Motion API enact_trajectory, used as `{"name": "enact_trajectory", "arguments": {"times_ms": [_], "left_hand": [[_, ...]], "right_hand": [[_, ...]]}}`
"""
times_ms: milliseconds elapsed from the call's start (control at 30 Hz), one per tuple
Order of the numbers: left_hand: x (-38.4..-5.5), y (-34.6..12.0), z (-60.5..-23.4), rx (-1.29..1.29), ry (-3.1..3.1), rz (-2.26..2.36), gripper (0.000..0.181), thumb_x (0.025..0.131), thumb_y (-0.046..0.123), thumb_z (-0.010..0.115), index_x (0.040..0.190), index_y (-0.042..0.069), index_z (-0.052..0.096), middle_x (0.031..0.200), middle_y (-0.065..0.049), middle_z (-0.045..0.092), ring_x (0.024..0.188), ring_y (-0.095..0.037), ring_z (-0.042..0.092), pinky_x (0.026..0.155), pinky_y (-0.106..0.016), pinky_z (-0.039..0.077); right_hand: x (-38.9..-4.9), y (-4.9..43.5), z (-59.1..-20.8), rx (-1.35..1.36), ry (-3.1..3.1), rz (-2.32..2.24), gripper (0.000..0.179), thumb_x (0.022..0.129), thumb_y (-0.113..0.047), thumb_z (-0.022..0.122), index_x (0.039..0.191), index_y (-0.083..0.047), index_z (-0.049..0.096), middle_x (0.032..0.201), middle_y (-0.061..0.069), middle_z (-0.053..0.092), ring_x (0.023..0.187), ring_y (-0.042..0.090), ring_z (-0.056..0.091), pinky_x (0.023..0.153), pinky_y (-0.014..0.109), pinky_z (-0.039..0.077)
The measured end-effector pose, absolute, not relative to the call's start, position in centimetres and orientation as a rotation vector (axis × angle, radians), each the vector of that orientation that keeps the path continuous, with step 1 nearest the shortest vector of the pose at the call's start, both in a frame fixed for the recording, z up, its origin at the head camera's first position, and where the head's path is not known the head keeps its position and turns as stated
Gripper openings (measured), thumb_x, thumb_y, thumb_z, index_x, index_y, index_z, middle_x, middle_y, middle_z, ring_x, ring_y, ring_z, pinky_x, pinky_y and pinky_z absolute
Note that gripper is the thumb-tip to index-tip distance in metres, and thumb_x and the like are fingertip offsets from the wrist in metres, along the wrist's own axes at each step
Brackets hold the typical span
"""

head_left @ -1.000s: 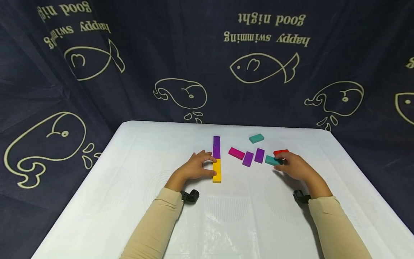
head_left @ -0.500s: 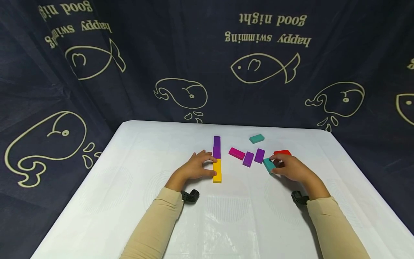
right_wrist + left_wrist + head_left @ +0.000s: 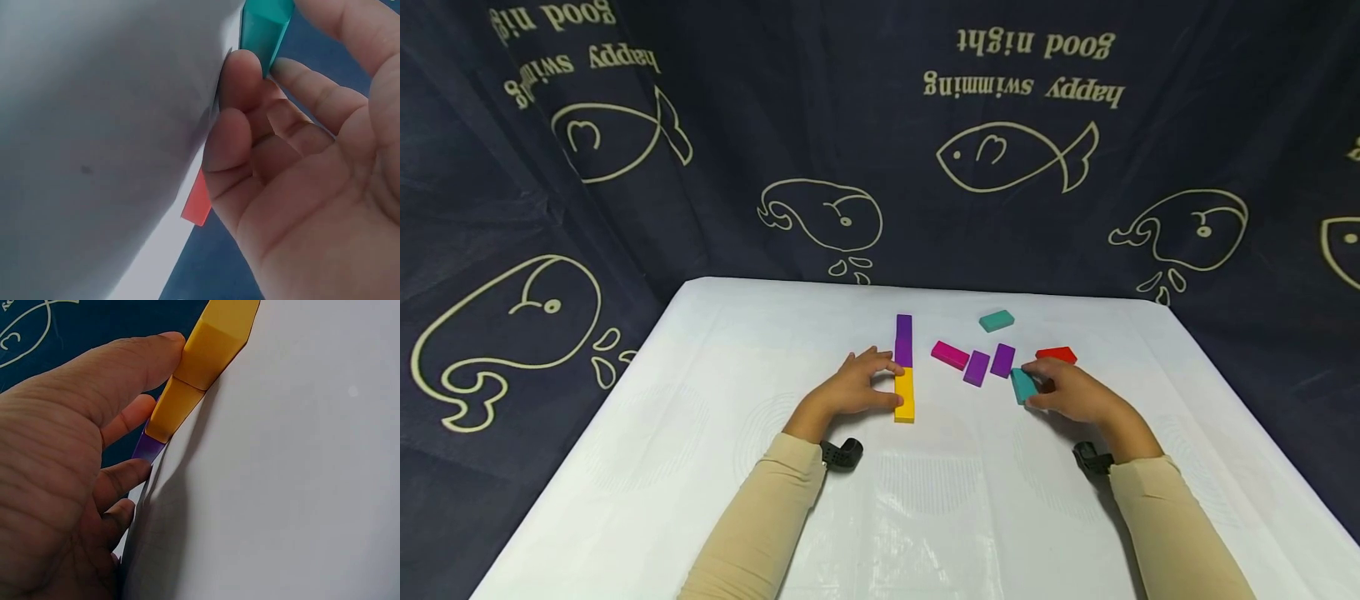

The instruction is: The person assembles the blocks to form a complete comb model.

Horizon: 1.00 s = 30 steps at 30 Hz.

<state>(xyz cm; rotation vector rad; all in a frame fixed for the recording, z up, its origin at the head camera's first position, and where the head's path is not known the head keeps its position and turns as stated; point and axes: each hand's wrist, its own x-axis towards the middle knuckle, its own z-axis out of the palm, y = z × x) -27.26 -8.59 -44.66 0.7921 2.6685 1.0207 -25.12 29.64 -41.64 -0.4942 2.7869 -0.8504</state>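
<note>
A straight row of blocks stands left of the table's middle, with purple blocks (image 3: 903, 340) at the far end and yellow blocks (image 3: 905, 405) at the near end. My left hand (image 3: 855, 387) touches the row's left side with thumb and fingers extended; in the left wrist view the thumb lies against a yellow block (image 3: 212, 347). To the right, my right hand (image 3: 1075, 392) pinches a teal block (image 3: 1022, 387) between thumb and fingers. The same teal block (image 3: 265, 28) shows at the top of the right wrist view. Just beyond that hand lies a red block (image 3: 1057, 355).
Between the row and my right hand lie a pink block (image 3: 950, 355) and two purple blocks, one nearer (image 3: 976, 368) and one farther (image 3: 1002, 361). Another teal block (image 3: 997, 321) is farther back. A dark printed cloth (image 3: 880, 108) hangs behind the white table (image 3: 760, 333).
My right hand has shifted slightly left and turned the teal block from lying crosswise to pointing more toward me. My left hand stays at the row.
</note>
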Motion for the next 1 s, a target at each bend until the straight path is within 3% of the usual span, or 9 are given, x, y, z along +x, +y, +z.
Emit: {"name": "enact_trajectory", "arguments": {"times_ms": [233,700,867,1000], "left_hand": [[-27.23,-8.54,-44.68,0.784,2.669,1.023,0.043,0.083,0.033,0.078,0.122,0.02,0.065,0.153,-0.01,0.043,0.149,-0.031,0.02,0.12,-0.053,0.0],[-27.21,-8.45,-44.65,0.778,2.672,1.025,0.042,0.083,0.032,0.078,0.121,0.021,0.065,0.153,-0.011,0.043,0.149,-0.031,0.02,0.12,-0.053,0.0],[-27.22,-8.45,-44.72,0.784,2.678,1.032,0.042,0.082,0.032,0.079,0.121,0.021,0.066,0.152,-0.011,0.044,0.149,-0.032,0.021,0.12,-0.054,0.001],[-27.22,-8.47,-44.7,0.78,2.679,1.024,0.042,0.082,0.033,0.079,0.121,0.021,0.066,0.152,-0.01,0.044,0.149,-0.031,0.02,0.12,-0.053,0.0]], "right_hand": [[-25.09,29.61,-41.66,-0.498,2.774,-0.851,0.055,0.086,-0.006,0.072,0.135,0.007,0.051,0.121,0.023,0.056,0.101,0.036,0.055,0.092,0.056,0.05],[-24.91,29.92,-41.98,-0.444,2.767,-0.919,0.055,0.087,-0.015,0.075,0.134,0.002,0.054,0.133,0.027,0.053,0.115,0.044,0.055,0.099,0.061,0.044],[-24.91,30.05,-41.97,-0.453,2.773,-0.969,0.052,0.086,-0.016,0.076,0.131,0.0,0.056,0.122,0.019,0.058,0.104,0.034,0.056,0.091,0.05,0.051],[-24.86,29.94,-41.79,-0.47,2.763,-1.007,0.051,0.085,-0.016,0.077,0.129,-0.001,0.057,0.116,0.015,0.058,0.095,0.027,0.053,0.081,0.04,0.05]]}}
